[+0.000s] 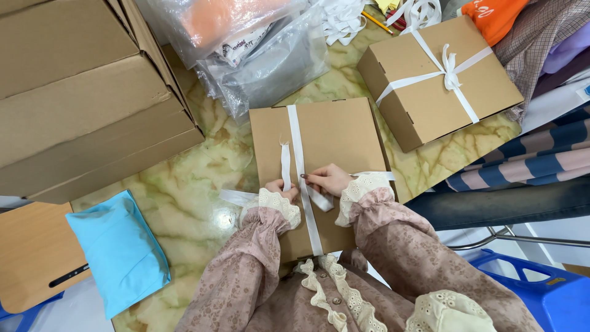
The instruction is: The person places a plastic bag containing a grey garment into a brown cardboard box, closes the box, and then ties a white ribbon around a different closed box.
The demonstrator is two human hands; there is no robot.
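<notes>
Left hand (279, 187): pinches white ribbon (299, 154) | right hand (329, 179): pinches ribbon on brown box (335, 138) | fingertips partly hidden | worktop (184, 190): marbled

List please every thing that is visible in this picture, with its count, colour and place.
flat box: 1, brown, table centre, under both hands
ribbon: 1, white, along the flat box lid
tied box: 1, brown with white bow, upper right
large cartons: 2 stacked, brown, upper left
plastic bags: several, clear, top centre
soft pack: 1, light blue, lower left
table: 1, green marbled, beneath all
stool: 1, blue, lower right
striped cloth: 1, blue and pink, right
left hand: holds a ribbon end upright
right hand: pinches the ribbon on the lid
</notes>
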